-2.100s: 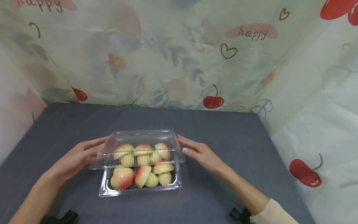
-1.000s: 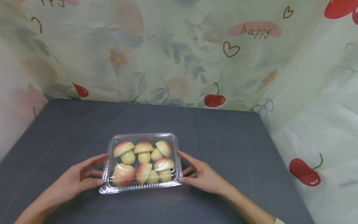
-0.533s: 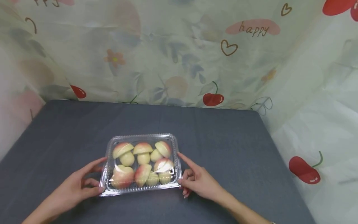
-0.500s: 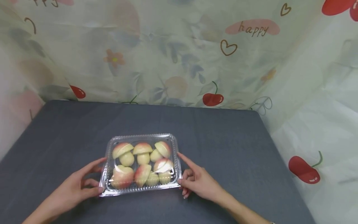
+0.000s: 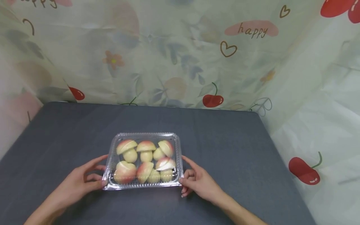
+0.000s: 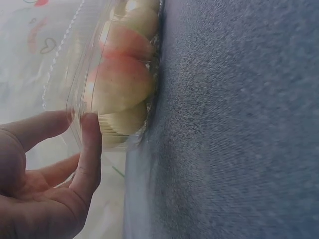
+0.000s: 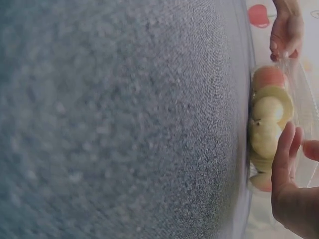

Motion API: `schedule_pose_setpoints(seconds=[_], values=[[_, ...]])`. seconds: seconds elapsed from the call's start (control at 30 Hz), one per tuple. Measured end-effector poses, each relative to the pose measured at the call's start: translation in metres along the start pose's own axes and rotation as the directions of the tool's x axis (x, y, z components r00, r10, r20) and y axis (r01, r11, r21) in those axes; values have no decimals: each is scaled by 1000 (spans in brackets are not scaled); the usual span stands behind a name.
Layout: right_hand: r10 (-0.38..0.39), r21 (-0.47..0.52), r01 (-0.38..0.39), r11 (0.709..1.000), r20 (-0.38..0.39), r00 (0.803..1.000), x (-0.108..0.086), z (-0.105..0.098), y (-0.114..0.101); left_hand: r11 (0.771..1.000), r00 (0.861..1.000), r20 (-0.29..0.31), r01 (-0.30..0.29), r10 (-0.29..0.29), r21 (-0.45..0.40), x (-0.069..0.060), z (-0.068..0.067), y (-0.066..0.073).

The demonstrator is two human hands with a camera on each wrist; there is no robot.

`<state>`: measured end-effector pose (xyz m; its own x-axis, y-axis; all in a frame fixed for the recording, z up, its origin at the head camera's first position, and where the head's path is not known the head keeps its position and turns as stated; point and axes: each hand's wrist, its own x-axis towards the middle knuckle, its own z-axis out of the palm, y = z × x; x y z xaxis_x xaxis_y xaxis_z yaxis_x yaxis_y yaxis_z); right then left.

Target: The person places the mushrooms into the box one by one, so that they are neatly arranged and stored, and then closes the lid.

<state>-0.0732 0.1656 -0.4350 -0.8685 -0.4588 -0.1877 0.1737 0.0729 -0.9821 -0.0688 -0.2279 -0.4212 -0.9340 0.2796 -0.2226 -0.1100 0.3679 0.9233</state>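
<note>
A clear plastic clamshell box (image 5: 140, 186) stands in front of me with its lid lying over the base. Inside are several mushroom-shaped pieces (image 5: 145, 146), pale yellow with reddish caps, in two rows. My left hand (image 5: 74, 185) holds the box's left side, thumb on the front corner and index finger farther back. At the opposite side my right hand (image 5: 201, 184) grips the right front corner, index finger extended along the edge. The left wrist view shows the left thumb and finger pinching the rim (image 6: 75, 107). Whether the box touches the table cannot be told.
A dark grey cloth-covered table (image 5: 225, 140) lies under the box. Behind it hangs a pale printed curtain (image 5: 157, 62) with cherries, hearts and lettering. Another pale sheet (image 5: 332, 118) closes off the right side.
The lid, tilted between both hands at first, came down over the base. My hands moved to the front corners. Over the last half second the box shifted slightly away from me.
</note>
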Motion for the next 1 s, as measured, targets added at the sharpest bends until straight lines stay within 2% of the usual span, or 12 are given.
schedule_pose_setpoints(seconds=[0.2, 0.4, 0.5, 0.73, 0.87, 1.0], values=[[35, 49, -34, 998, -19, 999, 4, -3, 1, 997, 997, 65, 50, -46, -65, 10, -2, 3], [54, 98, -52, 994, -9, 999, 7, -3, 2, 985, 986, 153, 91, -68, -149, 13, -2, 2], [51, 108, -50, 993, -13, 999, 8, -2, 3, 983, 985, 165, 79, -51, -165, 12, -2, 1], [55, 93, -52, 994, -25, 998, 9, -1, 5, 978, 981, 167, -64, 98, -200, 12, -3, -2], [52, 82, -50, 995, -22, 998, 10, -1, 6, 982, 983, 149, -85, 111, -168, 11, -2, -2], [50, 72, -48, 996, -20, 999, 9, -1, 7, 987, 986, 148, -52, 74, -150, 11, -2, 0]])
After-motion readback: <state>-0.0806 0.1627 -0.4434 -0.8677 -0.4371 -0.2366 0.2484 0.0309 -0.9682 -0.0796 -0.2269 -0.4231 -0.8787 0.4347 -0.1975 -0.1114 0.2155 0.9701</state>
